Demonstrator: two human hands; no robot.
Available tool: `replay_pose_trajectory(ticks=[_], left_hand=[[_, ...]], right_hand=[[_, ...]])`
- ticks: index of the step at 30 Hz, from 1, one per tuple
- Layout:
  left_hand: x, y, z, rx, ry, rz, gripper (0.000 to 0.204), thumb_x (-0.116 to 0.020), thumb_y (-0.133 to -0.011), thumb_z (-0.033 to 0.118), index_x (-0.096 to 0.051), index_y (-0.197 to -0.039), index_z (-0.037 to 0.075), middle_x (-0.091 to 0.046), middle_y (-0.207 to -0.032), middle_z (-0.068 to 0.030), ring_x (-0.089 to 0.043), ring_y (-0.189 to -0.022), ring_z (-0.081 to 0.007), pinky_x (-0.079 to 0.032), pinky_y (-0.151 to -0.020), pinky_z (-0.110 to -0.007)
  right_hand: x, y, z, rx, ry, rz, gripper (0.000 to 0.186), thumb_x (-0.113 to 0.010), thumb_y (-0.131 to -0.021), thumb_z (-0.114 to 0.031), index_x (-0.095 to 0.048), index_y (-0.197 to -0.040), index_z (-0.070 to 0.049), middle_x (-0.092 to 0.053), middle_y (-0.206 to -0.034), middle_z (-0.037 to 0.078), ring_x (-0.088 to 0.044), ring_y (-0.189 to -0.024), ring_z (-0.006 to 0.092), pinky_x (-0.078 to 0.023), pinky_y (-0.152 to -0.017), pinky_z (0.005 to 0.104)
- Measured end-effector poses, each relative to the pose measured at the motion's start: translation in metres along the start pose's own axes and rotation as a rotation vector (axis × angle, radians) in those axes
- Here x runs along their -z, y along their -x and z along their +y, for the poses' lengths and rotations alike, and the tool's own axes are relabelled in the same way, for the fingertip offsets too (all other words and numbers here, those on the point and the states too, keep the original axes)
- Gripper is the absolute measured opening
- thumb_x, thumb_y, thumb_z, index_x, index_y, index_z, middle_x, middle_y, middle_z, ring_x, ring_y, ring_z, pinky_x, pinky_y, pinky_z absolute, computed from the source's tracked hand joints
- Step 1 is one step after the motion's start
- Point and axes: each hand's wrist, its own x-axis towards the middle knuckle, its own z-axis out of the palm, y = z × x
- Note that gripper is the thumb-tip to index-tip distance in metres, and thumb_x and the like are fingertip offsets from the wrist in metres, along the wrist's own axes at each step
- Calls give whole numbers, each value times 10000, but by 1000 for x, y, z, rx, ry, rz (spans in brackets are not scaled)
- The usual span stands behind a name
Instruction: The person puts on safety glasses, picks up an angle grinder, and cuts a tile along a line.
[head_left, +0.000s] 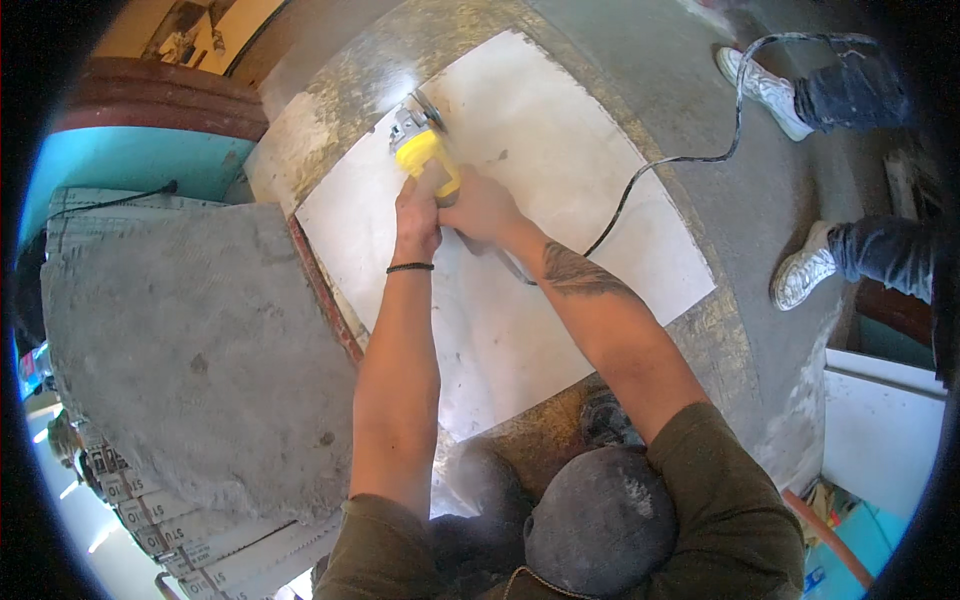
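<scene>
Both my hands hold a yellow angle grinder (420,150) with a grey metal head, out in front of me. My left hand (418,217) is closed round the near left side of its body. Wrapped about its rear end is my right hand (482,206), whose fingers are partly hidden. The grinder's dark disc (430,110) stands on edge at the far left edge of a large white slab (560,190). Pale haze hangs around the disc, and I cannot tell how deep it sits. A black power cord (640,175) runs from under my right wrist across the slab.
A grey dust-covered sheet (200,350) lies over stacked cartons (190,540) on the left. At the right stands another person, with white shoes (803,268) and dark trousers (880,255) in view. My knee (600,520) is close below the slab.
</scene>
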Motion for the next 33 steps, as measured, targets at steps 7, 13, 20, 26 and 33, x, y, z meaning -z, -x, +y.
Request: replay_pose_trajectory(ticks=[7,13,20,26,33], left_hand=[[-7,9,-7,1,3,0,450,-684,-999,296,-593,-1311,-16,-668,-1211,-89,-662,-1078,-202,-548,-912,-356],[-1,17,-10,-22,11,-44,456,-682,-1001,303,-591,-1320,-10,-667,-1210,-85,-659,-1073,-194,-543,-917,-355],[-6,20,-11,-22,9,-29,441,-682,-1006,293,-593,-1318,-5,-670,-1207,-84,-655,-1080,-189,-543,-922,-349],[-5,16,-11,-35,13,-25,429,-689,-1003,303,-616,-1290,-8,-680,-1184,-83,-661,-1060,-185,-545,-912,-346],[-3,10,-11,-9,-15,4,456,-696,-1000,313,-594,-1298,-16,-699,-1175,-99,-700,-1025,-196,-574,-897,-350]], right_hand=[[0,7,11,2,7,-5,725,-818,-696,-447,-587,-1230,-15,-697,-1143,215,-684,-1060,359,-532,-919,428],[2,18,3,-34,45,-28,733,-811,-702,-436,-584,-1278,-44,-690,-1182,199,-673,-1098,366,-527,-939,434],[5,20,8,-29,23,-46,727,-799,-711,-429,-575,-1283,-41,-679,-1206,206,-665,-1117,380,-524,-952,443],[7,17,4,-51,28,-69,719,-791,-717,-429,-569,-1277,-37,-673,-1213,213,-660,-1123,388,-522,-955,450],[11,15,-2,-11,28,-75,837,-781,-718,-464,-503,-1369,-19,-663,-1237,236,-646,-1154,410,-518,-977,458]])
